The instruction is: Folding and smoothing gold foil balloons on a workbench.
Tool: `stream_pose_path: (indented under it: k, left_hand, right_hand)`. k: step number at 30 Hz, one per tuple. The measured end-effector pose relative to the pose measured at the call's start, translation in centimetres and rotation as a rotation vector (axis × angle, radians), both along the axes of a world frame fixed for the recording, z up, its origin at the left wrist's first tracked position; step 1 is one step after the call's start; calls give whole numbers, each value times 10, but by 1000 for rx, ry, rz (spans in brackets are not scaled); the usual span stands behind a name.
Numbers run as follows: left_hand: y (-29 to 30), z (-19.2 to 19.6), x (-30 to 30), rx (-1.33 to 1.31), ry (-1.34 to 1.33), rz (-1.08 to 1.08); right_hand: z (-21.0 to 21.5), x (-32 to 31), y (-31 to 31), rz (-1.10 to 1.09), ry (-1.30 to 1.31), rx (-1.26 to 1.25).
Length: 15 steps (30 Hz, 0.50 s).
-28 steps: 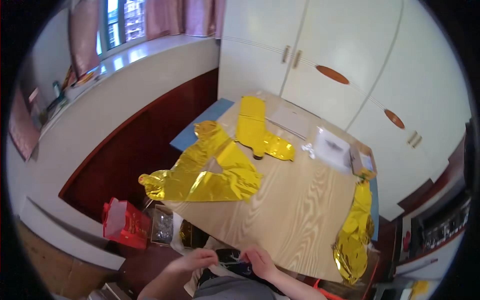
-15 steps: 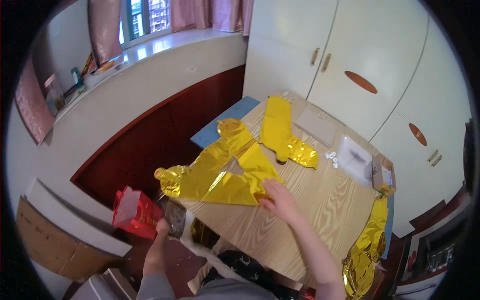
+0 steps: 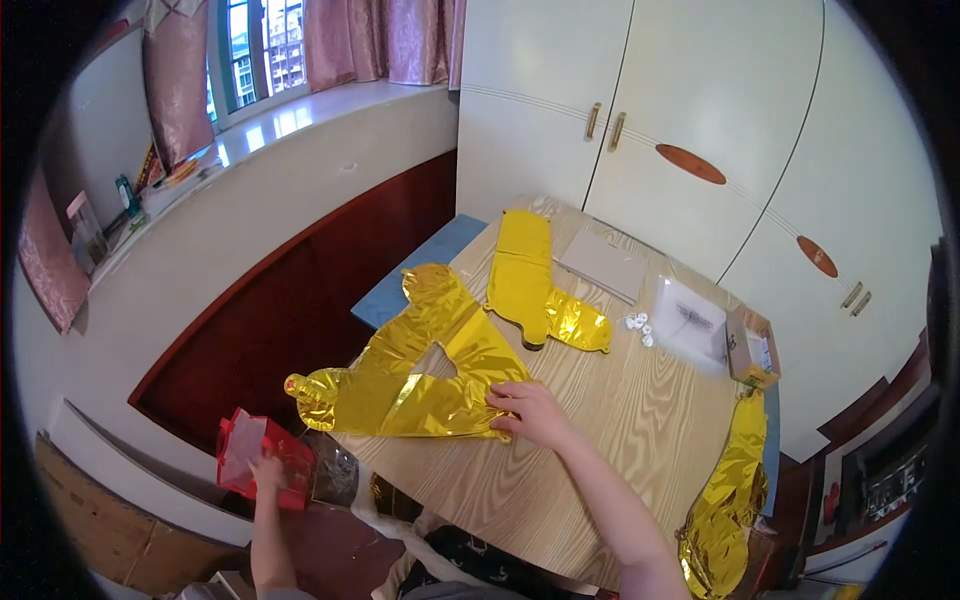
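Wooden table [image 3: 640, 420], right hand [image 3: 530, 412] on gold foil balloon [image 3: 420, 375], left hand [image 3: 268, 470] at red bag [image 3: 255, 462]

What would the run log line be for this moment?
left hand: at red bag | right hand: flat on gold foil balloon | surface: wooden table

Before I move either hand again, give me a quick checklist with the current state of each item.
1. Right hand pinning the triangular gold foil balloon flat on the wooden table: ok.
2. Left hand on the red bag beside the table: ok, touching; grip cannot tell.
3. Balloon fully on the table: not ok, its left tip overhangs the edge.
4. Second gold balloon apart from the right hand: ok.
5. Third gold balloon secure: not ok, it hangs off the right edge.
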<state>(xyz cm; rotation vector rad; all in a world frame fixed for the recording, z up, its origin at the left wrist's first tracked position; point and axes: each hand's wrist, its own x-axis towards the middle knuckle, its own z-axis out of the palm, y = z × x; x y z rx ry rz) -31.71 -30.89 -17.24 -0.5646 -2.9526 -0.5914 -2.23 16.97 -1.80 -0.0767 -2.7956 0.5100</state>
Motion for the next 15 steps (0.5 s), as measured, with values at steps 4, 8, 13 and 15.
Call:
stream_pose_path:
  k: [4,8,13,15]
  left_hand:
    - [68,118,24,411,425,-88]
    - [157,185,94,525,267,-480]
    - [273,216,157,250,319,-841]
    - [302,213,147,117,313,-778]
  right_hand:
    - [-2,-6,2,-104,-21,-61]
    - [23,-20,-5,-121,-20,72]
    - [50,-30,-15,-126,216,256]
    - [55,-27,-19,-182,357,245]
